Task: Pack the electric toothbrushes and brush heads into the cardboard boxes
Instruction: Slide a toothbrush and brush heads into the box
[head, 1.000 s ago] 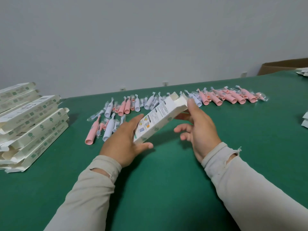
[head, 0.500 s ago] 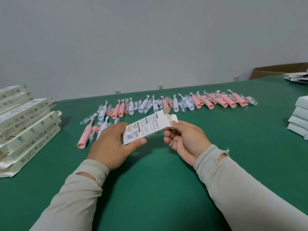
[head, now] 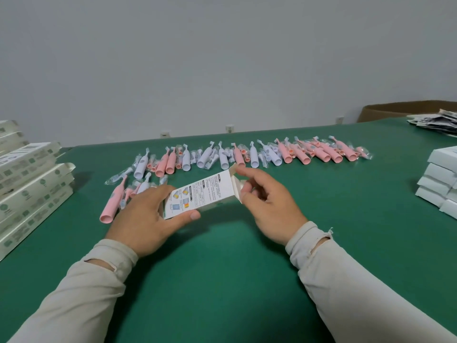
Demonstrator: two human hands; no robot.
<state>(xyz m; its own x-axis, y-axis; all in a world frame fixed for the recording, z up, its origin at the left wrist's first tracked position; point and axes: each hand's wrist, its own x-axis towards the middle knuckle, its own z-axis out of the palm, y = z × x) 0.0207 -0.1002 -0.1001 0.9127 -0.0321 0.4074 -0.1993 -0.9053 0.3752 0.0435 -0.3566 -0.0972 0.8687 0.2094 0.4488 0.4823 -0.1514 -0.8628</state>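
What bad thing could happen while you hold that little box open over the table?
1. The left hand grips only one end of the box, so it might tilt or slip.
2. The right hand pinches the thin end flaps; a hard pull could crease or tear them.
3. The toothbrushes lie crowded just beyond the box, so a sleeve reaching over might roll some away.

Surface (head: 222,280): solid dark green. Held box (head: 197,194): white, black print, small blue and orange-yellow picture squares. Toothbrushes in the far row (head: 247,155): pink and pale lavender-white, mixed, in clear wrap. Left stack of boxes (head: 32,184): cream with green marks. Right stack (head: 442,179): plain white. Sleeves (head: 81,293): beige. Wall (head: 222,58): pale grey.
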